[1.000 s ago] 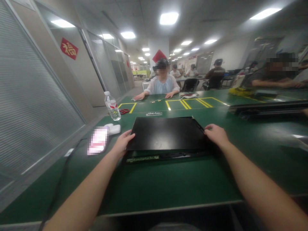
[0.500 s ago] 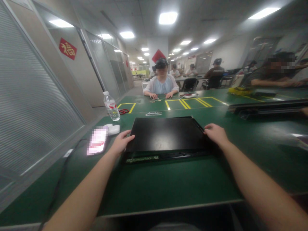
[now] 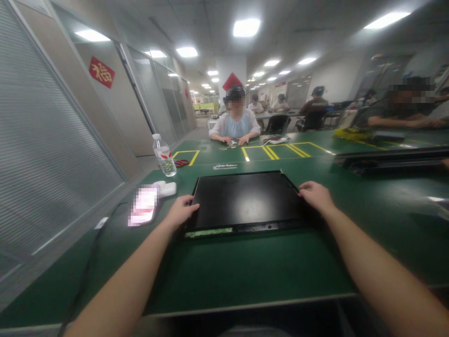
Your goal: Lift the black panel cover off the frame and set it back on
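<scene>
A flat black LCD panel (image 3: 242, 199) lies within a thin black frame (image 3: 273, 226) on the green table. Along the frame's near side, at the left, runs a green circuit strip (image 3: 208, 232). My left hand (image 3: 181, 211) grips the panel's left edge, thumb on top and the other fingers over the side, partly hidden. On the opposite side my right hand (image 3: 315, 195) is closed with thumb and forefinger pinching the frame's right rim. Its remaining fingers are curled.
Left of the panel are a lit phone (image 3: 143, 205), a white case (image 3: 167, 188), a water bottle (image 3: 164, 157) and red-handled scissors (image 3: 181, 163). Beyond lie small metal strips (image 3: 225, 166). A person (image 3: 235, 121) sits opposite. Dark flat parts (image 3: 393, 160) lie at right.
The panel's near edge has come down toward me, closing the gap to the frame's near bar. My left hand has lowered slightly with it; my right hand stays nearly still.
</scene>
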Action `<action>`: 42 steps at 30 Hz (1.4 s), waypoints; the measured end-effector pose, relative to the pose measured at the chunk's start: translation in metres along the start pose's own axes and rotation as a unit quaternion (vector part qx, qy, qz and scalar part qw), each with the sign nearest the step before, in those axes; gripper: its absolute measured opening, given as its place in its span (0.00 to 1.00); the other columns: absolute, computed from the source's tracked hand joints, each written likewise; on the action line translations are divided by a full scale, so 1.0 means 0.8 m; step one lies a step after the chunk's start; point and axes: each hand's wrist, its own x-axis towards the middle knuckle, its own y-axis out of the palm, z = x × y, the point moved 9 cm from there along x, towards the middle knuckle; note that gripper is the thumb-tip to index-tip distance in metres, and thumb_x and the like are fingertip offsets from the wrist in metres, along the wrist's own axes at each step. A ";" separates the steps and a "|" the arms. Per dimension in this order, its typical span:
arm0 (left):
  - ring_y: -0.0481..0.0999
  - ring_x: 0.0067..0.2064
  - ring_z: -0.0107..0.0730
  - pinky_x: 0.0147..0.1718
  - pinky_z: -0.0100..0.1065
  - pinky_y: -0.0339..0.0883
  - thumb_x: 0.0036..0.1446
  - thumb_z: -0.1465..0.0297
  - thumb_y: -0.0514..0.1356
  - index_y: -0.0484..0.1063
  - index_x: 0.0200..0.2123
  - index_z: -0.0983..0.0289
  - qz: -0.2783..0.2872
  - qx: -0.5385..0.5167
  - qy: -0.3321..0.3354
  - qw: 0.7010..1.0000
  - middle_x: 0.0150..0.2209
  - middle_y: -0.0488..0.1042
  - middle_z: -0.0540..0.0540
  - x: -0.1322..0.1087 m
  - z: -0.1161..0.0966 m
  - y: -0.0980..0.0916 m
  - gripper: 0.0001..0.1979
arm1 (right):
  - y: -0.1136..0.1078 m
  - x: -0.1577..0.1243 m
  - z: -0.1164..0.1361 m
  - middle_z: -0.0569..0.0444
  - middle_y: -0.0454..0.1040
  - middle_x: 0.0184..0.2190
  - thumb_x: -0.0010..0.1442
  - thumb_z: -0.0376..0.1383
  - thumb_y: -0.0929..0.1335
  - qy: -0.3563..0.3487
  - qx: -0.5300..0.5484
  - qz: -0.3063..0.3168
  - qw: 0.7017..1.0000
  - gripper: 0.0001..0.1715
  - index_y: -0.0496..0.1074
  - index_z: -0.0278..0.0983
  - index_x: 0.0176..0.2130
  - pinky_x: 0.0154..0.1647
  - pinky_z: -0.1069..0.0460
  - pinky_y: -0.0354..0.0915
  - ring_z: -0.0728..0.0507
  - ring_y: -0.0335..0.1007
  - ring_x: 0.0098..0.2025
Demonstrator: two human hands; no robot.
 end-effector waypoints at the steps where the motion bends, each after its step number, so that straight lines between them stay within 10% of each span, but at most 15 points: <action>1: 0.79 0.48 0.53 0.50 0.46 0.70 0.44 0.65 0.68 0.82 0.37 0.64 0.003 0.009 0.006 1.000 0.41 0.83 0.59 0.002 0.001 0.001 0.16 | 0.000 0.001 0.000 0.52 0.82 0.33 0.53 0.34 0.70 -0.002 0.004 -0.001 1.000 0.13 0.80 0.38 0.40 0.37 0.51 0.65 0.40 0.77 0.40; 17: 0.75 0.58 0.54 0.58 0.45 0.66 0.48 0.65 0.65 0.82 0.44 0.68 0.008 0.122 0.016 0.992 0.61 0.74 0.68 0.012 0.012 0.005 0.20 | 0.001 0.002 -0.006 0.52 0.82 0.31 0.49 0.33 0.71 0.009 0.037 -0.008 0.999 0.13 0.80 0.39 0.38 0.38 0.50 0.66 0.40 0.77 0.40; 42: 0.74 0.60 0.55 0.59 0.46 0.65 0.48 0.66 0.67 0.81 0.45 0.66 -0.005 0.125 0.011 0.992 0.63 0.73 0.67 0.011 0.016 0.005 0.20 | 0.001 0.000 -0.001 0.51 0.82 0.35 0.52 0.33 0.69 -0.007 0.011 -0.010 1.000 0.13 0.80 0.40 0.39 0.39 0.51 0.67 0.41 0.77 0.41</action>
